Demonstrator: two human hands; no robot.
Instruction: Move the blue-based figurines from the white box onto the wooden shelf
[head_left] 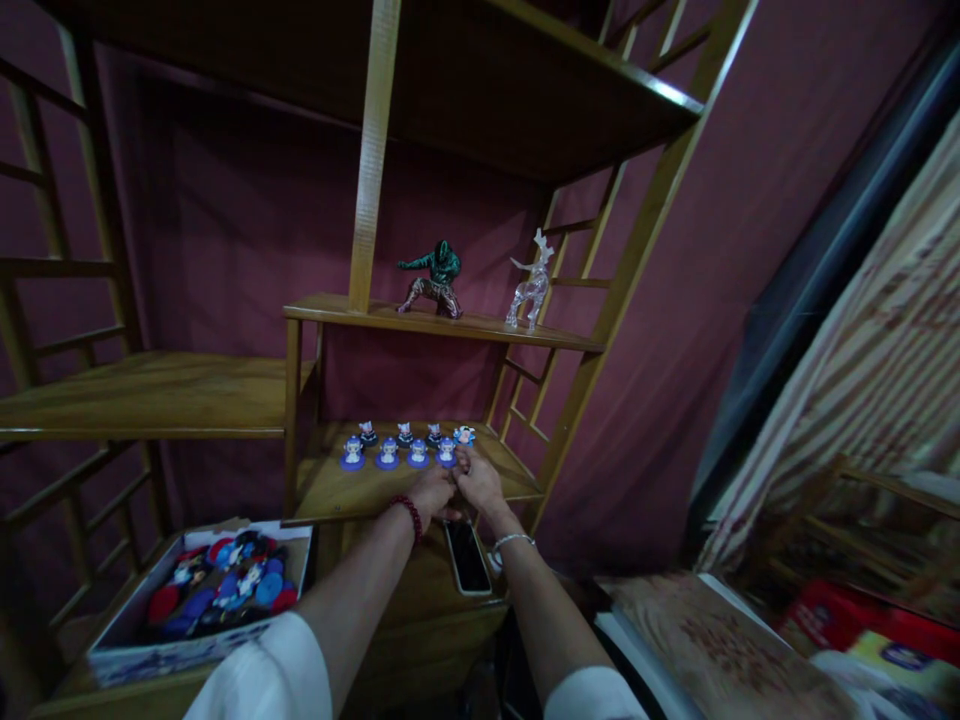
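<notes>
Small figurines stand in two rows on the lower shelf (330, 490). The front row has white figurines with purple hats on round purple bases, such as the leftmost figurine (352, 453). Behind them are dark-based figurines (405, 434) and, at the right end, a blue-and-pink figurine (464, 435). My right hand (480, 482) is closed beside the rightmost purple figurine (447, 452), its fingertips close against that base. My left hand (433, 490), with a red bead bracelet, is closed just in front, meeting the right fingers. What lies between the fingers is hidden.
A phone (467, 558) lies below my hands. At lower left, an open box (187, 655) holds many jumbled figurines. On the shelf above stand a dark crouching figure (435, 280) and a clear deer figure (531, 285). An upright post (375, 150) rises left of them.
</notes>
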